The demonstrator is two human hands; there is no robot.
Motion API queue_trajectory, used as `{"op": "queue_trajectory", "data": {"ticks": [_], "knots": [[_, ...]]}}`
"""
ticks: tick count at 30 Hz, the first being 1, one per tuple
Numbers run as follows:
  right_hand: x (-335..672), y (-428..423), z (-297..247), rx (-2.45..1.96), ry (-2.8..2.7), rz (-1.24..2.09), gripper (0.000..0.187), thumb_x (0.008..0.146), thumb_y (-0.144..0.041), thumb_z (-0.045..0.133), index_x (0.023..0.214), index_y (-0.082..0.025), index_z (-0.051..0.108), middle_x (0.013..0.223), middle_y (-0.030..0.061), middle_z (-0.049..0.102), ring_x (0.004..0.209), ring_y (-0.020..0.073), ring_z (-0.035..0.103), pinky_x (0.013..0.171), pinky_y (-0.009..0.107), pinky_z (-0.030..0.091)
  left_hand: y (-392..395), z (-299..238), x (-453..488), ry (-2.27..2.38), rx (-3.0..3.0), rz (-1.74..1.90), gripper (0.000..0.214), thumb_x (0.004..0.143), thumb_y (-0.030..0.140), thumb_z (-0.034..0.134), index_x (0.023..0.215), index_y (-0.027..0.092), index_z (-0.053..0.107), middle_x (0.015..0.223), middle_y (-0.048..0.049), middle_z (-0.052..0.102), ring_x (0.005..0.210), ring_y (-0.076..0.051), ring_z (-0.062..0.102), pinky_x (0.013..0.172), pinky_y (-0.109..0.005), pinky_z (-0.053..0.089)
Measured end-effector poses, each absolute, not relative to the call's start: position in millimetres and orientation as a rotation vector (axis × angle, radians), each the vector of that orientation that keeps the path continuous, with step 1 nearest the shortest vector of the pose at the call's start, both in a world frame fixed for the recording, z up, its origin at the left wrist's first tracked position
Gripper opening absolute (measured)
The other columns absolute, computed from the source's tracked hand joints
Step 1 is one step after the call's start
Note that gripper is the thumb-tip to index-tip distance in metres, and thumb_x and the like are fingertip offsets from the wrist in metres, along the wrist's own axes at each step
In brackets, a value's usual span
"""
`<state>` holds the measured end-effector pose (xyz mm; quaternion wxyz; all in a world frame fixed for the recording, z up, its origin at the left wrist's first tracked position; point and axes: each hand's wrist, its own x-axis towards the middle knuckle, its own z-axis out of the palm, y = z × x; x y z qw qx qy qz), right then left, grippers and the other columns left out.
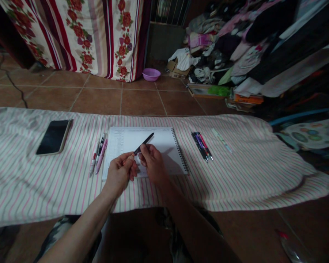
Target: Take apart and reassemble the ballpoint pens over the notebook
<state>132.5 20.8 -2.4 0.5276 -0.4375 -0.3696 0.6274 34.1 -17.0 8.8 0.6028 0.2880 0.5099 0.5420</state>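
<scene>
Both my hands meet on one black pen [147,140], held at a slant above a spiral notebook [164,160]. My left hand [120,170] pinches the pen's lower end, and my right hand [152,162] grips it near the middle. The pen's far end points up and to the right. The open notebook shows a mostly white page with a printed column at its left side, and its spiral binding is on the right. Several pens [100,153], pink and white ones among them, lie left of the notebook. Several dark, purple and red pens [201,146] lie to its right.
A striped cloth [244,175] covers the table. A phone [54,137] lies at the left, and a pale pen [222,140] at the right. Beyond the table are a floral curtain [95,36], a purple basin [151,74] and heaped clothes [205,33].
</scene>
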Motion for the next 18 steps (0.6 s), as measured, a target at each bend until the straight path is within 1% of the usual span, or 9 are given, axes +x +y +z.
{"op": "queue_trajectory", "data": {"ticks": [2,4,5,7,9,12,15,18], "knots": [[136,23,-2,-0.985,-0.834,1.533,0.026,0.072,-0.040,0.060,0.083,-0.017,0.056,0.068,-0.0004,0.062,0.044,0.0043,0.041,0.035,0.017,0.025,-17,11,32,1.161,0.601,1.243,0.035,0.064,0.033,0.068,0.087,0.008,0.059,0.049,0.0033,0.054,0.035,-0.006,0.043,0.032,-0.017,0.029],[140,27,-2,-0.963,-0.794,1.570,0.028,0.070,-0.035,0.063,0.092,-0.018,0.059,0.086,0.0040,0.066,0.048,0.0045,0.044,0.035,0.016,0.024,-17,13,31,1.133,0.560,1.232,0.033,0.064,0.031,0.069,0.085,0.009,0.060,0.049,0.0034,0.054,0.035,-0.005,0.043,0.032,-0.016,0.029],[141,29,-2,-0.961,-0.771,1.596,0.029,0.068,-0.032,0.064,0.094,-0.018,0.060,0.089,0.0047,0.067,0.049,0.0045,0.044,0.035,0.016,0.023,-17,13,31,1.121,0.548,1.228,0.031,0.064,0.031,0.069,0.084,0.009,0.060,0.049,0.0035,0.053,0.035,-0.005,0.042,0.031,-0.016,0.028],[143,32,-2,-0.975,-0.714,1.641,0.029,0.064,-0.027,0.067,0.091,-0.018,0.062,0.086,0.0043,0.068,0.049,0.0047,0.045,0.036,0.017,0.025,-17,13,31,1.099,0.549,1.220,0.029,0.065,0.031,0.068,0.083,0.009,0.059,0.049,0.0036,0.053,0.035,-0.004,0.042,0.031,-0.016,0.028],[144,33,-2,-0.990,-0.661,1.643,0.025,0.060,-0.026,0.069,0.084,-0.017,0.064,0.080,0.0032,0.068,0.052,0.0054,0.047,0.039,0.017,0.028,-18,13,31,1.084,0.577,1.212,0.029,0.067,0.031,0.067,0.084,0.009,0.059,0.049,0.0038,0.053,0.034,-0.004,0.042,0.032,-0.016,0.029],[143,33,-4,-1.000,-0.650,1.590,0.018,0.059,-0.027,0.071,0.072,-0.017,0.063,0.072,0.0007,0.066,0.052,0.0051,0.047,0.043,0.018,0.031,-19,14,32,1.089,0.640,1.198,0.035,0.069,0.031,0.065,0.096,0.010,0.056,0.050,0.0041,0.054,0.033,-0.005,0.043,0.031,-0.017,0.030],[141,33,-8,-1.026,-0.704,1.532,0.020,0.060,-0.030,0.072,0.065,-0.017,0.059,0.057,-0.0045,0.057,0.046,0.0040,0.041,0.043,0.019,0.029,-20,15,33,1.118,0.681,1.194,0.044,0.068,0.031,0.064,0.105,0.010,0.053,0.050,0.0043,0.054,0.034,-0.007,0.044,0.031,-0.017,0.030],[140,33,-10,-1.072,-0.777,1.471,0.025,0.061,-0.033,0.072,0.063,-0.017,0.053,0.047,-0.0086,0.046,0.042,0.0039,0.036,0.043,0.020,0.027,-21,15,35,1.147,0.689,1.192,0.042,0.068,0.032,0.064,0.100,0.007,0.056,0.048,0.0045,0.052,0.034,-0.006,0.042,0.031,-0.018,0.031]]}}
